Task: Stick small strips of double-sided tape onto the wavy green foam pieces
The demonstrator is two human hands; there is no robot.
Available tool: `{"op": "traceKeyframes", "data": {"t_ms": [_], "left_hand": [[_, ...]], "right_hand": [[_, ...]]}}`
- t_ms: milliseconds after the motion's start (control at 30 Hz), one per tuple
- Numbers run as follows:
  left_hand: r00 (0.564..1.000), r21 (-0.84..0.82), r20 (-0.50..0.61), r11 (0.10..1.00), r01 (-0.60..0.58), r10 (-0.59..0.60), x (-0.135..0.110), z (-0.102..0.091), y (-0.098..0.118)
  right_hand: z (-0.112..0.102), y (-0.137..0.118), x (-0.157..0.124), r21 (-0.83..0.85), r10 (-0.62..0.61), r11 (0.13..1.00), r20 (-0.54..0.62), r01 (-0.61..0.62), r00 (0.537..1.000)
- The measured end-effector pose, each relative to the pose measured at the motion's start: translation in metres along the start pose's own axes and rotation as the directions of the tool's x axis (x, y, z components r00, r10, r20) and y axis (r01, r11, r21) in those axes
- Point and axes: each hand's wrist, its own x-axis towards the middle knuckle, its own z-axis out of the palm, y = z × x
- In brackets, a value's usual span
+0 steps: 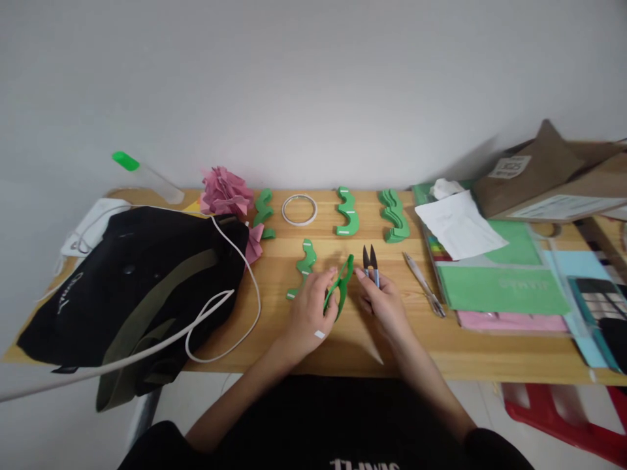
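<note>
Currently, the left hand (309, 310) pinches a wavy green piece (344, 285) between thumb and fingers, holding it raised on edge above the near middle of the wooden table (272, 333). Just to its right, the right hand (385, 301) is closed around the handles of the snips (371, 260), whose dark blades point to the far side with tips slightly apart, clear of the green piece. A small white strip (319, 334) sits on the left hand near the wrist. Beyond the hands lie a tape ring (315, 210) and a white-marked green shape (347, 214); to the right rests a pen (422, 281), left of a green folder (504, 287).
</note>
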Motion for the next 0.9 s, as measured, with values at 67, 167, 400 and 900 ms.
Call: {"op": "traceKeyframes", "data": {"t_ms": [67,167,400,900], "left_hand": [[1.0,0.028,0.028,1.0,0.0,-0.001,-0.001,0.001,0.002],[0.998,0.054,0.054,0.998,0.028,-0.031,-0.004,0.003,0.003],[0.991,0.052,0.093,0.994,0.093,-0.098,-0.01,0.007,0.004],[0.976,-0.052,0.174,0.988,0.143,-0.132,-0.009,0.006,0.005]], "right_hand": [[-0.001,0.002,0.0,-0.044,-0.027,0.999,0.033,0.028,0.999],[-0.002,0.003,0.002,-0.163,-0.111,0.979,0.057,0.119,0.992],[-0.006,0.003,0.007,-0.381,-0.228,0.903,-0.031,0.199,0.973],[0.006,-0.011,0.0,-0.012,-0.061,0.998,0.126,0.063,0.99]]}}
